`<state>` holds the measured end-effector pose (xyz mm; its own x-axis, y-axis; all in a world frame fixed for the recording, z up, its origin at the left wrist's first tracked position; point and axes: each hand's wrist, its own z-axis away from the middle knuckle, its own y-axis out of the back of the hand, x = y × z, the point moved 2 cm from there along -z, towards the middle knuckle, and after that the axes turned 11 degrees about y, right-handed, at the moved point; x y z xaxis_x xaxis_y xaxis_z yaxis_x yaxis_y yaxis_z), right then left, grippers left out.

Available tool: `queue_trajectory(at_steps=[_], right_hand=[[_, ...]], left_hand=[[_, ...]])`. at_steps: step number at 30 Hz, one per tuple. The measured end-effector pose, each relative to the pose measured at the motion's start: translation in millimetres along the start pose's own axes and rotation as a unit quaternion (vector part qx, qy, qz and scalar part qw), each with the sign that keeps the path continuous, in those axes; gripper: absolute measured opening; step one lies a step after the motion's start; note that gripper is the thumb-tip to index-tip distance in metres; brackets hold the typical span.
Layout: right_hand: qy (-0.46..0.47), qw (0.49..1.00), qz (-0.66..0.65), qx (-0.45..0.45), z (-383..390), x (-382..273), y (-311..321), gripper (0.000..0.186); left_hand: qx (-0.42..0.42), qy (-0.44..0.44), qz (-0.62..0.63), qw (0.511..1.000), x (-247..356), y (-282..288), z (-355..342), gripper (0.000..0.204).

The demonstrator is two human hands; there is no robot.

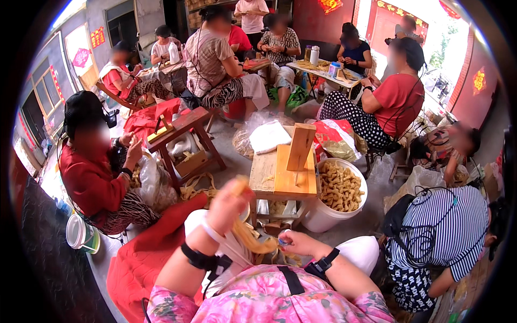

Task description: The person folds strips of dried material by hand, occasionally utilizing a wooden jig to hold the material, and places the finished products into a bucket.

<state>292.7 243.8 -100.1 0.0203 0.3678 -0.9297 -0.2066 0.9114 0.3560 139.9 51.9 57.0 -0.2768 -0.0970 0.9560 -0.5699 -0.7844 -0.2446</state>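
My left hand (229, 207), raised and smeared by motion, is closed round the upper part of a long yellowish-tan strip (252, 241). From there the strip hangs down over my lap toward my right hand (304, 244). The fingers of my right hand are pinched at the strip's lower end, where a small blue patch shows that I cannot make out. Just ahead of my hands stands a low wooden bench (263, 171) bearing a board with an upright wooden block (301, 146). To its right, a white bucket (360, 207) is full of knotted tan pieces (339, 185).
A folded white cloth (269, 137) lies on the bench's far end. Red cloth (142, 258) spreads at my left. A person in red (94, 177) sits left; another in stripes (439, 226) bends close at right. Several others work at tables beyond.
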Motion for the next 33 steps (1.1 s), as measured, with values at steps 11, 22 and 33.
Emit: queue_trajectory(at_steps=[11, 22, 33], right_hand=[[0.322, 0.92, 0.134, 0.178, 10, -128, 25, 0.015], [0.233, 0.94, 0.203, 0.144, 10, -114, 30, 0.013], [0.341, 0.888, 0.291, 0.103, 0, -106, 32, 0.023]], left_hand=[[-0.355, 0.159, -0.083, 0.918, -109, -16, 4, 0.019], [-0.263, -0.028, -0.282, 0.922, -105, -27, -10, 0.015], [-0.217, 0.139, 0.257, 0.931, -106, -14, -28, 0.011]])
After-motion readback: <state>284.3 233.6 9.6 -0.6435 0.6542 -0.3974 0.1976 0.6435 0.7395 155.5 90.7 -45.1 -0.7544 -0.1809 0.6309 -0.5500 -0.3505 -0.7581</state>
